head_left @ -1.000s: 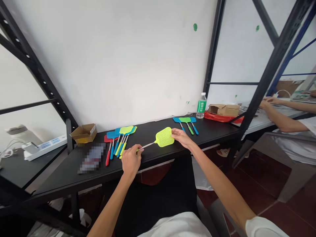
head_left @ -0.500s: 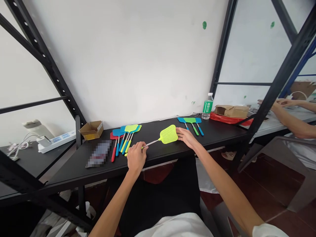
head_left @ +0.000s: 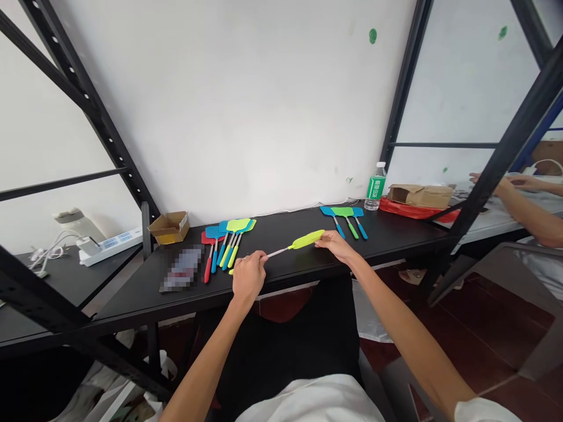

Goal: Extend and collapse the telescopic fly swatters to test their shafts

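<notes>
Holds a yellow-green swatter in both hands, above the near side of the table. Runs lengthwise from left to right, with the paddle at the right and slightly farther away, seen almost edge-on. Clamps around the handle end with the left hand, just left of the bare shaft. Pinches the outer edge of the paddle between thumb and fingers of the right hand. Lies thus between the two, rightward of the left hand and leftward of the right, with the left hand nearer the handle and a little nearer the body.

Shows a fanned group of red, blue and yellow-green swatters beyond and to the left of the left hand, heads far, handles near. Shows three more, blue and green, just beyond the right hand. Has a small open box and a blurred flat item at the left, and a bottle, a red bag and a cardboard box at the far right.
</notes>
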`<action>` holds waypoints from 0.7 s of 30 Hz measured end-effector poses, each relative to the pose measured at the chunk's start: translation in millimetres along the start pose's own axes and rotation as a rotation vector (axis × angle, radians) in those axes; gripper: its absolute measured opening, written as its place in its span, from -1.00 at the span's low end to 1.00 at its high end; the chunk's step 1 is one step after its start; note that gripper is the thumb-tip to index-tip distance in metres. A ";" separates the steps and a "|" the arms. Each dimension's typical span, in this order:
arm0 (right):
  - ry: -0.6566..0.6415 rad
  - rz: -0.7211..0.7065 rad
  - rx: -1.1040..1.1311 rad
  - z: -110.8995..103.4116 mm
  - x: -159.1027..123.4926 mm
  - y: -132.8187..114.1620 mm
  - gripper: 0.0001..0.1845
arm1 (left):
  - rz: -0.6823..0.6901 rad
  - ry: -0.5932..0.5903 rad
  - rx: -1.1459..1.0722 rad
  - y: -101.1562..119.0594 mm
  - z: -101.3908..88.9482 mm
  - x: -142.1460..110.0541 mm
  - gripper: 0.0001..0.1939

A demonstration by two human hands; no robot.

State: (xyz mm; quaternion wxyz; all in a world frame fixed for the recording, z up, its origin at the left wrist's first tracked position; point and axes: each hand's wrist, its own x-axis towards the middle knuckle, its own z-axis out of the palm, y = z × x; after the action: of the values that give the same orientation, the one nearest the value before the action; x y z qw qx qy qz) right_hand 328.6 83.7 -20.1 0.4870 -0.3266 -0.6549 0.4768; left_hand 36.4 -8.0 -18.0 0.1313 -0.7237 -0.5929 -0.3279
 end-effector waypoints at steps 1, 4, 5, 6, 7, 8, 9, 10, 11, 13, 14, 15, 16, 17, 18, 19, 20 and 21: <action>0.010 -0.001 0.002 0.2 0.3 0.7 -0.70 | 0.006 -0.009 -0.005 0.0 -0.2 0.1 -0.70; 0.056 0.023 0.027 0.6 0.3 0.5 -0.67 | 0.036 -0.012 -0.012 0.1 -1.0 -0.1 -0.69; 0.074 0.038 0.049 0.6 0.4 0.2 -0.66 | 0.043 -0.012 -0.008 0.1 -1.3 -0.2 -0.68; 0.094 0.053 0.077 0.3 0.6 0.1 -0.64 | 0.046 -0.013 -0.002 0.1 -1.6 -0.3 -0.67; 0.114 0.067 0.110 -0.1 0.9 0.1 -0.63 | 0.044 -0.013 0.004 0.1 -2.0 -0.3 -0.66; 0.135 0.080 0.141 -0.6 1.3 0.3 -0.62 | 0.040 -0.012 0.009 0.1 -2.3 -0.4 -0.67; 0.156 0.095 0.167 -1.0 1.9 0.4 -0.61 | 0.036 -0.007 0.013 0.2 -2.6 -0.5 -0.69; 0.173 0.114 0.187 -1.3 2.5 0.5 -0.59 | 0.032 0.001 0.014 0.3 -2.9 -0.6 -0.72; 0.176 0.133 0.197 -1.5 3.0 0.5 -0.56 | 0.028 0.010 0.012 0.4 -3.1 -0.8 -0.76; 0.138 0.164 0.188 -1.5 3.3 0.0 -0.49 | 0.020 0.022 0.006 0.5 -3.3 -1.1 -0.83; 0.105 0.172 0.172 -1.5 3.0 -0.5 -0.48 | 0.015 0.022 0.002 0.5 -3.4 -1.2 -0.85; 0.068 0.170 0.154 -1.4 2.3 -1.1 -0.49 | 0.012 0.019 -0.002 0.5 -3.4 -1.3 -0.86; 0.034 0.160 0.138 -1.5 1.2 -1.9 -0.50 | 0.011 0.016 -0.005 0.5 -3.5 -1.4 -0.86; 0.009 0.145 0.130 -1.7 -0.1 -2.9 -0.52 | 0.011 0.014 -0.008 0.6 -3.7 -1.4 -0.85; -0.006 0.131 0.131 -2.0 -1.7 -4.2 -0.51 | 0.012 0.014 -0.012 0.7 -4.0 -1.3 -0.84; -0.019 0.118 0.138 -2.2 -3.4 -5.7 -0.50 | 0.013 0.014 -0.014 1.0 -4.4 -1.2 -0.81; -0.034 0.107 0.139 -2.3 -5.0 -7.3 -0.48 | 0.012 0.013 -0.013 1.3 -4.9 -1.0 -0.78; -0.053 0.098 0.130 -2.3 -6.5 -9.1 -0.48 | 0.009 0.010 -0.010 1.6 -5.3 -0.8 -0.74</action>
State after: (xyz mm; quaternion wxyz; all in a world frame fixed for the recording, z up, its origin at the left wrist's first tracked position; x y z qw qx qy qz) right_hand 333.1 75.6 -13.5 0.4656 -0.3134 -0.6184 0.5500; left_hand 36.1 -12.1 -14.2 0.1323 -0.7253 -0.5873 -0.3339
